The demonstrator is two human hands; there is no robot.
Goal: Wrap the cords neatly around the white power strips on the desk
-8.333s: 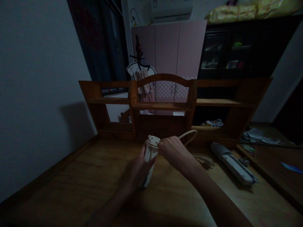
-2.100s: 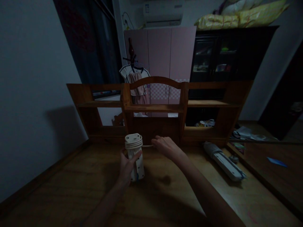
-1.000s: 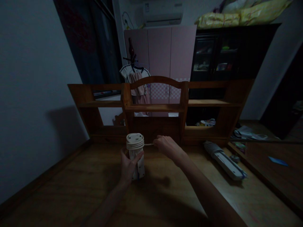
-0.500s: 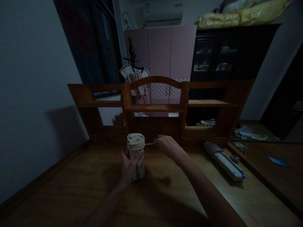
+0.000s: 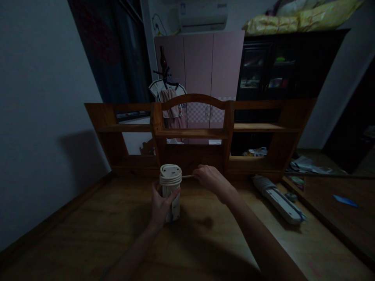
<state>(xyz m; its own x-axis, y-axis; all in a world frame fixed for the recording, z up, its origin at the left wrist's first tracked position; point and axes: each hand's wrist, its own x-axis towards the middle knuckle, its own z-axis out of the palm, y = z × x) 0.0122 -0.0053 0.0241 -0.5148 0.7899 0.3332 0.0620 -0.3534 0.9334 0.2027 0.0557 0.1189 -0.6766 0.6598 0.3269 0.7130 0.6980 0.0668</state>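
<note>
White plastic: gripping power strip in left hand, pinching cord in right hand; apparently mid-wrap, next calling for taut tension.

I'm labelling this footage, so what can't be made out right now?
Head view:
Free end of the cord: apparently hidden by the right hand.
Middle of the held power strip: partly covered by the left hand.
Things inside the dark cabinet: too small and dim to name.
Right forearm: cut off by the bottom edge.

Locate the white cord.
In the head view, just left of centre, the white cord is wound around the power strip and runs to the right hand.
</note>
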